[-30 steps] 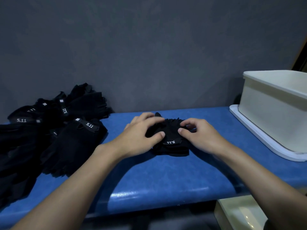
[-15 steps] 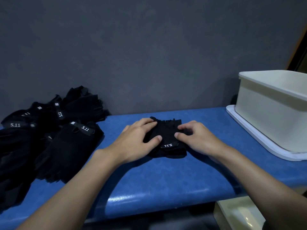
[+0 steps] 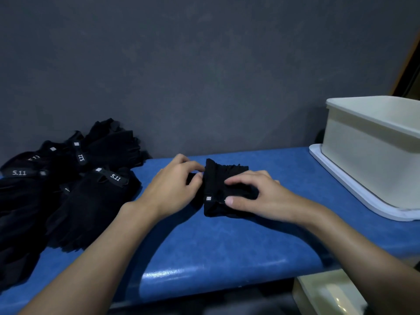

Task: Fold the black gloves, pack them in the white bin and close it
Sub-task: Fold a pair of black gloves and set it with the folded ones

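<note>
Pinching the left edge of the folded glove (image 3: 218,178) between thumb and forefinger, the left hand (image 3: 175,189) steadies the bundle from its 9 o'clock side. The right hand (image 3: 256,197) lies over the bundle's right half, fingers bent down on top and thumb set against the near edge, so it grasps the cloth rather than merely resting on it.

The glove sits mid-bench on the blue bench (image 3: 227,246), a compact wad whose folded left edge runs roughly from 12 to 6 o'clock, with a small tag showing near that edge.

The white bin (image 3: 363,167) stands open at about 2 o'clock from the glove, well apart from it, on a flat white lid (image 3: 345,173), or what looks like one. The right hand is plainly the nearer to the bin and already covers the bundle, so the carry would most likely fall to it, sweeping up and over the near wall. The fold looks soft and may spring open if only one side is held.

At 9 o'clock, the pile of black gloves (image 3: 75,196) waits, nearer the left hand.
</note>
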The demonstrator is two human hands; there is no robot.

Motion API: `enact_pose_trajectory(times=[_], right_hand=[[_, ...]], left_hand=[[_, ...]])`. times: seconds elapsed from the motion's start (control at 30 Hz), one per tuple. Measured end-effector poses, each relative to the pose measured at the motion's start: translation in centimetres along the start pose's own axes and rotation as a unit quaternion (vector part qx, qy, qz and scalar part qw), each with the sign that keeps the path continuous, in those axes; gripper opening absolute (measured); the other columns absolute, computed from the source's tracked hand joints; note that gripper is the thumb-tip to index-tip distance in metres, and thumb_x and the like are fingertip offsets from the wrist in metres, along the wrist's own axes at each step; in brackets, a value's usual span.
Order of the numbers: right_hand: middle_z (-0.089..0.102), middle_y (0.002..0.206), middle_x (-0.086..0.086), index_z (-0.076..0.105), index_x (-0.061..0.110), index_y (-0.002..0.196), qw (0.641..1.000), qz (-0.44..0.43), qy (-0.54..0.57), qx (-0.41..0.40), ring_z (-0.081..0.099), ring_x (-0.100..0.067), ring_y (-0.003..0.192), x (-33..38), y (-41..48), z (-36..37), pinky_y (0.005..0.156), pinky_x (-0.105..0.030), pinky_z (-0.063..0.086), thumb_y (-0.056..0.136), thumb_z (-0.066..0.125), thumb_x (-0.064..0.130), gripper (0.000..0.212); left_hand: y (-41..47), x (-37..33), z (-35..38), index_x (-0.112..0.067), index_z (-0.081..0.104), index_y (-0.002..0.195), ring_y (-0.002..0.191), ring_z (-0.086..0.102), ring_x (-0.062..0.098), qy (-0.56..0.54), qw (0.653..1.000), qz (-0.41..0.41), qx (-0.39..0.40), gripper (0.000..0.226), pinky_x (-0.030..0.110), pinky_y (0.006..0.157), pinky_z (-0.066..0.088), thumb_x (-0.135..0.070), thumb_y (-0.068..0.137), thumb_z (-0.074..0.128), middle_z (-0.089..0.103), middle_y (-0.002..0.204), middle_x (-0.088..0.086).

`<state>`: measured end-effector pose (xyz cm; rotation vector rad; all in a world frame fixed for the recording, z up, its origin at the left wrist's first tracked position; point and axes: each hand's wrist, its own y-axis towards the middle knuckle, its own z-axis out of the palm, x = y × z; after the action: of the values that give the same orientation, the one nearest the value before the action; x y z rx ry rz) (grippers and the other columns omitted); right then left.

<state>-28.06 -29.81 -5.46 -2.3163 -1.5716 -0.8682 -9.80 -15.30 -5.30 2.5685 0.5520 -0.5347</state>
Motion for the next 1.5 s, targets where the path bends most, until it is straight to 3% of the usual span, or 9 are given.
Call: enact_pose_trajectory(times=[0.2, 0.37, 0.53, 0.67, 0.77, 0.93, 1.13, 1.33, 1.5], right_hand=[[0.058, 0.111, 0.031, 0.063, 0.057, 0.104, 0.999, -0.026, 0.032, 0.001, 0.047, 0.000, 0.119, -0.5, 0.2, 0.2, 0.110, -0.045, 0.032, 0.060, 0.064, 0.079, 0.049], [0.068, 0.102, 0.023, 0.071, 0.040, 0.100, 0.995, -0.026, 0.083, -0.052, 0.062, 0.000, 0.105, -0.5, 0.3, -0.1, 0.103, -0.041, 0.045, 0.064, 0.064, 0.074, 0.050], [0.068, 0.101, 0.025, 0.070, 0.040, 0.099, 0.995, -0.029, 0.077, -0.055, 0.062, 0.000, 0.104, -0.5, 0.1, 0.1, 0.102, -0.043, 0.044, 0.066, 0.061, 0.074, 0.048], [0.065, 0.103, 0.026, 0.067, 0.050, 0.101, 0.997, -0.039, 0.065, -0.027, 0.060, 0.002, 0.106, -0.7, 0.1, 0.3, 0.107, -0.047, 0.038, 0.065, 0.062, 0.074, 0.044], [0.062, 0.111, 0.030, 0.066, 0.053, 0.106, 0.997, -0.049, 0.051, 0.012, 0.056, 0.002, 0.114, -0.7, 0.1, 0.4, 0.109, -0.046, 0.036, 0.066, 0.063, 0.072, 0.044], [0.054, 0.123, 0.034, 0.058, 0.057, 0.117, 0.997, -0.064, -0.010, 0.044, 0.041, -0.002, 0.128, -0.6, -0.1, 0.3, 0.113, -0.044, 0.030, 0.068, 0.063, 0.065, 0.050], [0.046, 0.124, 0.025, 0.056, 0.052, 0.126, 0.993, -0.072, -0.090, 0.037, 0.031, -0.005, 0.124, -0.6, -0.7, 0.0, 0.110, -0.038, 0.029, 0.085, 0.070, 0.041, 0.045], [0.049, 0.118, 0.017, 0.049, 0.043, 0.138, 0.994, -0.081, -0.069, 0.040, 0.047, -0.002, 0.114, -1.1, -1.1, -0.6, 0.099, -0.023, 0.040, 0.084, 0.073, 0.034, 0.059], [0.061, 0.115, 0.017, 0.052, 0.040, 0.133, 0.992, -0.084, -0.097, 0.005, 0.054, 0.000, 0.104, -0.8, -1.4, -0.9, 0.092, -0.022, 0.044, 0.083, 0.073, 0.029, 0.055]], left_hand=[[0.2, 0.3, -0.4, -0.027, 0.069, 0.104, 0.071, 0.060, 0.003, -0.039, 0.998, -0.037, -0.015, 0.015, 0.011, 0.063, 0.038, -0.021, 0.092, 0.063, 0.061, 0.083, -0.012], [0.6, -0.2, -0.1, -0.023, 0.070, 0.090, 0.079, 0.068, 0.010, -0.153, 0.982, -0.037, -0.104, 0.013, 0.022, 0.074, 0.052, -0.010, 0.090, 0.067, 0.070, 0.083, -0.010], [0.9, 1.0, 0.6, -0.028, 0.069, 0.094, 0.092, 0.070, 0.011, -0.199, 0.977, -0.052, -0.055, 0.020, 0.033, 0.089, 0.056, -0.009, 0.090, 0.068, 0.072, 0.097, -0.006], [0.8, 1.3, 0.7, -0.035, 0.064, 0.095, 0.088, 0.067, 0.013, -0.166, 0.984, -0.049, -0.031, 0.025, 0.026, 0.080, 0.051, -0.011, 0.089, 0.069, 0.067, 0.104, -0.009], [0.3, 0.8, 0.4, -0.029, 0.067, 0.104, 0.100, 0.059, 0.010, -0.103, 0.993, -0.024, -0.052, 0.019, 0.019, 0.082, 0.042, -0.015, 0.091, 0.067, 0.061, 0.108, -0.010], [-0.7, -1.5, -0.5, -0.017, 0.073, 0.103, 0.110, 0.059, 0.003, -0.084, 0.980, 0.180, -0.023, 0.019, 0.016, 0.097, 0.042, -0.012, 0.090, 0.061, 0.065, 0.111, -0.012], [-2.1, -0.7, -0.1, -0.020, 0.072, 0.107, 0.106, 0.060, 0.003, -0.042, 0.980, 0.182, 0.074, 0.025, 0.026, 0.094, 0.045, -0.026, 0.089, 0.057, 0.066, 0.109, -0.012], [-3.0, -0.2, -0.2, -0.027, 0.059, 0.134, 0.125, 0.050, 0.003, -0.003, 0.982, 0.149, 0.120, 0.055, 0.027, 0.108, 0.038, -0.054, 0.086, 0.054, 0.055, 0.134, -0.014], [-3.1, -0.3, -0.2, -0.028, 0.054, 0.139, 0.129, 0.047, 0.006, 0.019, 0.981, 0.157, 0.111, 0.055, 0.031, 0.111, 0.036, -0.036, 0.087, 0.072, 0.056, 0.136, -0.012]])
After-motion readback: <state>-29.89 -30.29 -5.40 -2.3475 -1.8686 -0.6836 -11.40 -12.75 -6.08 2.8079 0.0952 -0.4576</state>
